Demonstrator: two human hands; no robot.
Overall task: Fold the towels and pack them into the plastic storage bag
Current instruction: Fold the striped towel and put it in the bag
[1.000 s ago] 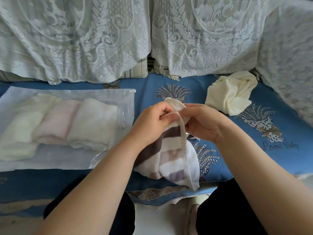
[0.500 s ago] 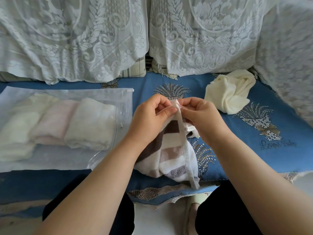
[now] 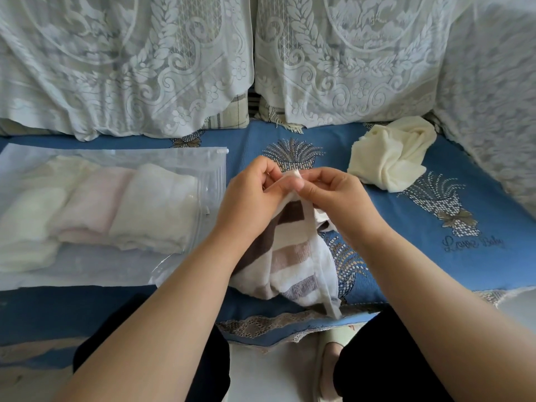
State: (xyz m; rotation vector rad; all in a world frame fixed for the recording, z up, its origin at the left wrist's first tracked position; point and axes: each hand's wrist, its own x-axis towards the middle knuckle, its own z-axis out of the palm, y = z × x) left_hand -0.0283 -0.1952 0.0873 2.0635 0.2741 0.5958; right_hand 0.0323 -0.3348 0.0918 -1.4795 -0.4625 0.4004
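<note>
A white towel with brown stripes [image 3: 293, 256] hangs bunched over the blue sofa seat in front of me. My left hand [image 3: 249, 195] and my right hand [image 3: 333, 195] pinch its top edge together, fingertips almost touching. To the left lies the clear plastic storage bag [image 3: 203, 166] with its opening toward my hands. Inside it sit folded towels: a white one [image 3: 153, 210], a pink one [image 3: 92, 207] and a cream one [image 3: 26, 224]. A crumpled cream towel [image 3: 388, 155] lies loose at the back right.
The blue patterned seat cover [image 3: 464, 256] spreads under everything. White lace covers [image 3: 130, 68] drape the backrest cushions and the right armrest [image 3: 493, 97]. My dark-clothed knees [image 3: 385, 358] press against the seat's front edge.
My hands have shifted along the striped towel's top edge and drawn closer together, fingertips now meeting at one corner. The towel still hangs bunched below.
</note>
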